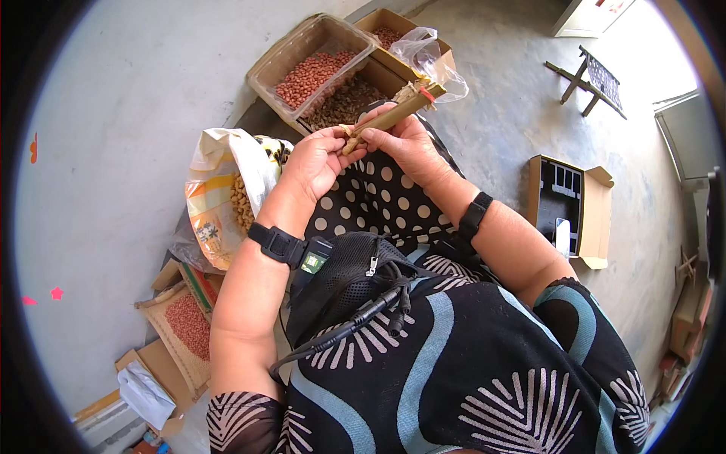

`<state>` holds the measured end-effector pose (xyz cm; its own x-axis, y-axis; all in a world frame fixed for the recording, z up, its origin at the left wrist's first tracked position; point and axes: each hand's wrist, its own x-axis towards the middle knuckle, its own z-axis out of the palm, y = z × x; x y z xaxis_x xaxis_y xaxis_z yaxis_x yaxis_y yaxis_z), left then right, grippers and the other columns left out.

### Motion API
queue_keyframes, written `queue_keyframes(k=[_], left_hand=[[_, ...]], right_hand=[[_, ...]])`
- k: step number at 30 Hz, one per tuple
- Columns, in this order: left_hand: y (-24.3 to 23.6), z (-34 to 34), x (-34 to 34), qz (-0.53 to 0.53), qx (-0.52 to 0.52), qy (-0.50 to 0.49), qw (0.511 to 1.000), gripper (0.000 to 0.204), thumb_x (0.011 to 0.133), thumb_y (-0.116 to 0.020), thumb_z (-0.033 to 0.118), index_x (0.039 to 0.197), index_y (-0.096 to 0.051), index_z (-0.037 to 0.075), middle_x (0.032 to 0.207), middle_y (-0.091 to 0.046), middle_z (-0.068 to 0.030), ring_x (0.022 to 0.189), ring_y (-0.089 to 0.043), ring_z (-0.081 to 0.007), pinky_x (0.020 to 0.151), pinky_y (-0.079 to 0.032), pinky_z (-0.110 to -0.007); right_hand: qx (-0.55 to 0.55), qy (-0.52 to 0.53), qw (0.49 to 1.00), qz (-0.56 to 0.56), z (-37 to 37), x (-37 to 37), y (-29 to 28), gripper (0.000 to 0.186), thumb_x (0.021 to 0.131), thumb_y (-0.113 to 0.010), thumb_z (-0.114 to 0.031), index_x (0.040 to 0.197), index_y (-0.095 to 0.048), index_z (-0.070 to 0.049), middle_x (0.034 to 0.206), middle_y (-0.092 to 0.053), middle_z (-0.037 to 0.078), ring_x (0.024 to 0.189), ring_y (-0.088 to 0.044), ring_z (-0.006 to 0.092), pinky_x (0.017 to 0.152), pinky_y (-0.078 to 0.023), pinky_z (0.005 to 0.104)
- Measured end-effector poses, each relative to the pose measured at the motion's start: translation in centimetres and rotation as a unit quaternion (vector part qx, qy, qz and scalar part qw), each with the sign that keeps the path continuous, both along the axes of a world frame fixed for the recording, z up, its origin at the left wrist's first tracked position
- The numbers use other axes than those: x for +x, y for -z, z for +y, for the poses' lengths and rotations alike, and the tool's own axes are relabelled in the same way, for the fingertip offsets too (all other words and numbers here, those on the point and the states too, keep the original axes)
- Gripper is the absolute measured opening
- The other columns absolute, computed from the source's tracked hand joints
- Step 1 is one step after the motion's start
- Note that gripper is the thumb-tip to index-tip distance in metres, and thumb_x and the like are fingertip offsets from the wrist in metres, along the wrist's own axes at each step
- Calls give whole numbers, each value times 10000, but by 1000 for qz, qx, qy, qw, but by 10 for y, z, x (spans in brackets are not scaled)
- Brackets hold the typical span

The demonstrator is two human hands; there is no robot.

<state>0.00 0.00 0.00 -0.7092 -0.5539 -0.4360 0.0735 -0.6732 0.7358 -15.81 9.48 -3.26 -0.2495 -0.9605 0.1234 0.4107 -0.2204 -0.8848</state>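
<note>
1. Above the polka-dot trousers (363, 193), both hands meet at the near end of a split bamboo tool (401, 113), which slants up and away to the right and has a red tie (428, 95) near its far end.
2. The left hand (314, 157) has its fingers curled in, thumb and fingertips closed together around a tan peanut pod (350, 145) at the tool's near end. How hard they press, and whether the shell has cracked, I cannot tell.
3. The right hand (414, 150) grips the bamboo from its right side, thumb laid along it toward the pod, the other fingers wrapped behind and partly hidden.
4. As for what is done: red kernels (311, 78) lie in the clear plastic tub (306, 41) just beyond the hands, and brown husks (344, 104) cover the bottom of the cardboard box (388, 74) beside it. More red kernels lie in the smaller box (408, 24) behind and in the woven sack (178, 363) at lower left.
5. As for what is left: the pod between the hands, plus whole pods (240, 203) in the white-and-orange bag (208, 236) by the left forearm. The bag's depth is hidden, so the remaining amount cannot be counted.
6. My judgement is that the shelling stands well under way but unfinished, with this one pod midway.
</note>
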Motion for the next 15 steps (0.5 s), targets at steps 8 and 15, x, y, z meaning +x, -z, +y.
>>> queue_keyframes(k=[8, 15], left_hand=[[-9, -2, 6, -1, -21, 44, 999, 312, 886, -427, -72, 1183, -502, -129, 1091, -604, -165, 967, -627, -229, 891, -535, -319], [-3, -4, 6, 10, -25, 49, 998, 279, 911, -523, -2, 1172, -519, -103, 1029, -636, -145, 902, -648, -193, 821, -556, -269]], right_hand=[[2, 9, 1000, 1, -2, 11, -3, 265, 828, -695, -24, 1039, -535, -22, 960, -627, 56, 846, -619, 122, 747, -524, 252], [19, 7, 999, -35, -2, 3, -3, 285, 819, -717, -59, 1037, -538, -16, 942, -633, 58, 760, -599, 111, 690, -510, 240]])
